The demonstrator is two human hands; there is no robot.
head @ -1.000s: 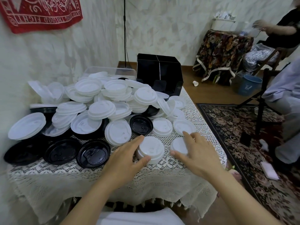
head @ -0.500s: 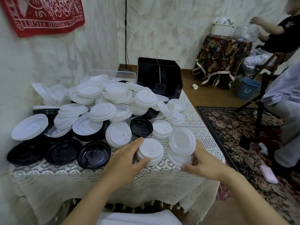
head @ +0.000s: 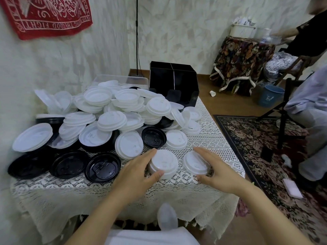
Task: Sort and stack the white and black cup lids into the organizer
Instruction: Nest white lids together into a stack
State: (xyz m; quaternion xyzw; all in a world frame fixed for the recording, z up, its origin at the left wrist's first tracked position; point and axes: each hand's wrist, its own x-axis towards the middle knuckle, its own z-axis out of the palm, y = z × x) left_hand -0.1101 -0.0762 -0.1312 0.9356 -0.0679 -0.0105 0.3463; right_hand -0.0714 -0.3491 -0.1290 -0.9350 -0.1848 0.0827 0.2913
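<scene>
Farther back, black organizer (head: 172, 80) adjoins heaped white lids (head: 113, 120).

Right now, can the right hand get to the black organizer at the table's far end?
Probably yes: only low white lids lie before the organizer, but the right hand grips a lid stack.

Looked onto pale, mottled walls (head: 177, 29), with a red banner (head: 47, 15) hung upper left and a thin black pole (head: 137, 41) rising from the corner. Noted wooden floor (head: 228, 105) beyond a lace-covered table (head: 70, 191), a dark floral rug (head: 251, 149) to the right, a floral-draped side table (head: 244, 57) and a blue bucket (head: 269, 96) further back.
</scene>
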